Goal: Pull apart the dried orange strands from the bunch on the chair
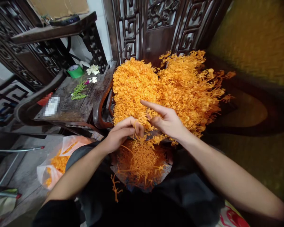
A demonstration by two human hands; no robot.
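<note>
My left hand (123,132) is closed, its thumb and fingers pinching an orange branched plastic flower piece (143,119) with thin stems. My right hand (167,121) meets the same piece from the right. Its index finger points out straight, while the thumb and curled fingers sit at the piece's strands; their exact grip is partly hidden. Just beyond both hands rises a big heap of orange plastic flower pieces (134,85), dense on the left and with loose, spiky stems on the right. Below the hands, between my legs, lies a tangle of thin orange stems (144,160) in a container.
At left, a dark wooden chair (68,107) bears green tape (75,71), white flowers (92,70), green stems (79,90) and a blurred white packet (51,106). A plastic bag (44,171) with orange pieces stands on the floor. Carved wooden panels (159,41) stand behind.
</note>
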